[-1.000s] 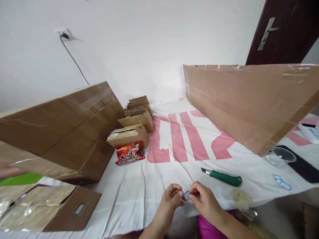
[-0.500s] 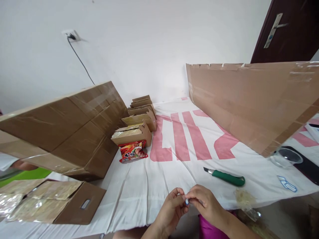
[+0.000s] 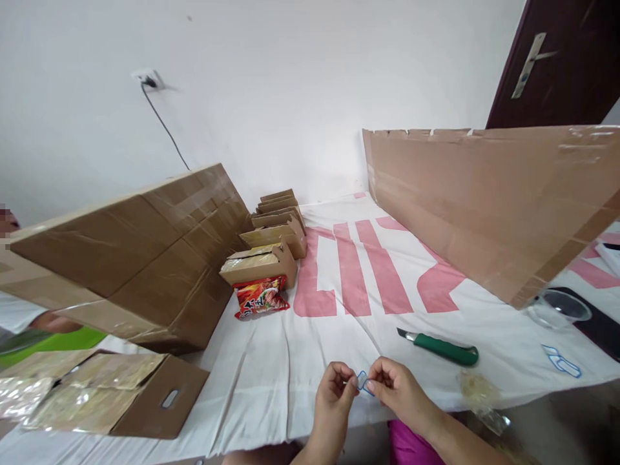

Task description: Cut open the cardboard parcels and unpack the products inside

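Note:
Between my two hands, at the table's front edge, is a small blue-edged label [image 3: 362,381], its print too small to read. My left hand [image 3: 335,391] pinches its left side between thumb and fingertips. My right hand [image 3: 394,384] pinches the right side in the same way. Beyond my right hand lies a green-handled utility knife [image 3: 445,349], its blade pointing left. Several more blue-edged labels [image 3: 562,361] lie in a small pile near the right front edge. A red noodle packet [image 3: 261,297] rests farther back, left of the middle.
A row of small open cardboard boxes [image 3: 261,261] runs back toward the wall. Large cardboard panels [image 3: 484,200] and a big box [image 3: 169,252] flank the cloth. A taped carton [image 3: 150,400] sits front left. A clear plastic cup [image 3: 557,310] lies beside a black phone [image 3: 595,329].
My hands have drawn slightly apart and turned, and the label now shows flat between my fingertips. Before, it was mostly covered by them. The view has shifted slightly.

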Demonstrator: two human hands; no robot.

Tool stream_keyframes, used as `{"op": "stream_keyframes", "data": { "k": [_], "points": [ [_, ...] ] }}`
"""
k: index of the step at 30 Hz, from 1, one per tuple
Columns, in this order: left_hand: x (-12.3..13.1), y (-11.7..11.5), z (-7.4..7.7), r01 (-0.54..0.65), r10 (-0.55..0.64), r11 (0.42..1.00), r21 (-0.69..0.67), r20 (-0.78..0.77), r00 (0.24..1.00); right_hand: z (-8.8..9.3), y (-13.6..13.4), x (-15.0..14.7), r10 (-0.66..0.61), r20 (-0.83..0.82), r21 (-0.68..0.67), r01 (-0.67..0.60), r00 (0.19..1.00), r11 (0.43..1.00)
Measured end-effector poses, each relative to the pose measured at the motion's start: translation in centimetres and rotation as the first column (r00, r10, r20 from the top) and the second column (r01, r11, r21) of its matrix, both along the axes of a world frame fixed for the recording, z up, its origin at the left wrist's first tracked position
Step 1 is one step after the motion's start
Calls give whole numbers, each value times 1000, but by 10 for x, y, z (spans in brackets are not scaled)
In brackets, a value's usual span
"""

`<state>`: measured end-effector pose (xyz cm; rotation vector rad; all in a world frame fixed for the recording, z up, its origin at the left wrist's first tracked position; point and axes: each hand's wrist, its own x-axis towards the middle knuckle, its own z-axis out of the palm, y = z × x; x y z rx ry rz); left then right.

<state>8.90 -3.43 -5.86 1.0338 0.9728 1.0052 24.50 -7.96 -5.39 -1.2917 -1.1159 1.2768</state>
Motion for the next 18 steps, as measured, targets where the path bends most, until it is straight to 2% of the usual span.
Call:
{"op": "stream_keyframes", "data": {
  "k": [2,5,8,10,12,14,16,18],
  "points": [
    [1,-3,-3,3,-2,999,38,-14,1000,-5,1,-5,-18,-6,-3,18,1000,1000],
    [3,-7,-6,21,-19,998,64,-27,999,-7,0,-10,-32,98,31,29,995,999],
    [5,-12,-4,30,-28,997,74,-26,999,-1,-3,-7,-37,231,55,24,972,998],
    [4,-14,-2,20,-17,997,76,-38,999,6,-5,6,-95,308,68,77,947,995],
    [1,-11,-4,1,4,996,88,-65,998,12,-7,35,-199,413,83,181,889,980],
    [-4,-6,-9,-12,20,995,100,-86,996,20,-14,81,-308,530,83,313,790,946],
    [-8,-1,-17,-7,16,995,98,-92,996,26,-28,136,-367,646,50,443,669,895],
    [-11,2,-27,27,-19,996,85,-99,995,31,-47,190,-383,764,12,582,519,813]
  ]
}}
